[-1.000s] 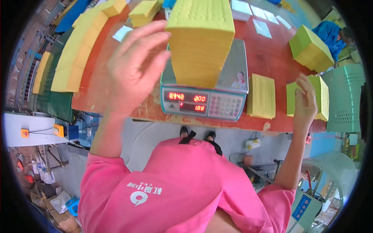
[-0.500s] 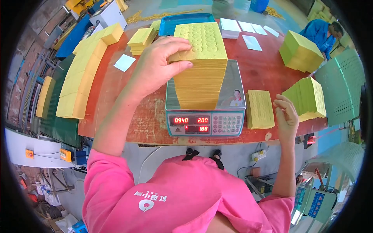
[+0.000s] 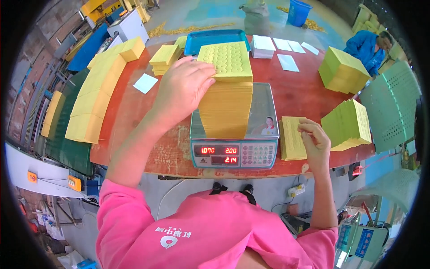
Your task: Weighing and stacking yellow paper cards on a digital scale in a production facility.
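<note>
A tall stack of yellow paper sheets, embossed with rows of coin-like circles, stands on the pan of a digital weighing scale. My left hand is closed at the stack's upper left corner, its fingertips and thumb pressed together on the top sheets' edge. Right of the scale lies a lower stack of the same paper. Over the right edge of that stack is my right hand, fingers curled into a pinch. Whether a sheet is between those fingertips is hidden.
Leaning yellow stacks and a taller block stand on the right of the red table. A long yellow row runs along the left. At the back are a blue tray and white sheets. A co-worker sits far right.
My right hand has moved left onto the lower stack's edge. My left hand's fingers have drawn together at the tall stack's corner. The scale's readout has risen, and the view has tilted slightly.
</note>
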A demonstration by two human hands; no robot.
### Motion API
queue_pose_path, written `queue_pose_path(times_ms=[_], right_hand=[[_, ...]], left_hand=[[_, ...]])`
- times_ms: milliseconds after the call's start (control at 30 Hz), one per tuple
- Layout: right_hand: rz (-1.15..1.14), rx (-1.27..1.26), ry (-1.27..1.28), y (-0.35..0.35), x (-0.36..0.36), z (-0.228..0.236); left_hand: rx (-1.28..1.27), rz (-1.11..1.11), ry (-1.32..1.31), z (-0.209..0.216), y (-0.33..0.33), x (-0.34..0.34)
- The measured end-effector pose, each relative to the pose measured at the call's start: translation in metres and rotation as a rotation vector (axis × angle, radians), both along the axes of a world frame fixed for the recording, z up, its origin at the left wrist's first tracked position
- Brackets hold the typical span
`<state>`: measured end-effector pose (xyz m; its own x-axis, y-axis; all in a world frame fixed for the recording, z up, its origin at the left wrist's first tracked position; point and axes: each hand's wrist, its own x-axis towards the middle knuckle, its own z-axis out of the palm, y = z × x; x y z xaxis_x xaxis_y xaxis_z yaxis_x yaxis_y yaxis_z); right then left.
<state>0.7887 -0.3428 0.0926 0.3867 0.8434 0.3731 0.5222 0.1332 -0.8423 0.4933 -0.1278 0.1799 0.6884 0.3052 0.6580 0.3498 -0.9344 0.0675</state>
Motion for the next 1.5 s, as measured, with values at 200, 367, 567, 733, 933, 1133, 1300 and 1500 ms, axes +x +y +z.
queue_pose_path(times_ms=[200, 367, 567, 733, 933, 1133, 1300, 1500], right_hand=[[0.362, -0.094, 0.872, -0.003, -0.013, 0.041], [0.249, -0.171, 0.82, -0.004, -0.019, 0.06], [-0.198, 0.155, 0.537, -0.044, 0.121, 0.083], [-0.255, 0.024, 0.603, -0.084, 0.282, 0.071], [-0.135, -0.18, 0.635, -0.09, 0.348, 0.033], [-0.14, -0.242, 0.564, -0.078, 0.36, 0.03], [-0.217, -0.329, 0.438, -0.069, 0.362, 0.035], [-0.334, -0.376, 0.239, -0.07, 0.359, 0.035]], left_hand=[[0.33, -0.123, -0.023, 0.01, -0.068, 0.024], [0.318, -0.357, 0.099, -0.017, -0.129, 0.051], [-0.059, -0.255, 0.003, -0.039, -0.127, 0.07], [-0.241, -0.034, -0.078, -0.067, -0.132, 0.063], [-0.302, 0.111, -0.141, -0.081, -0.145, 0.07], [-0.343, 0.171, -0.201, -0.081, -0.155, 0.09], [-0.343, 0.163, -0.201, -0.083, -0.154, 0.097], [-0.336, 0.137, -0.238, -0.081, -0.148, 0.092]])
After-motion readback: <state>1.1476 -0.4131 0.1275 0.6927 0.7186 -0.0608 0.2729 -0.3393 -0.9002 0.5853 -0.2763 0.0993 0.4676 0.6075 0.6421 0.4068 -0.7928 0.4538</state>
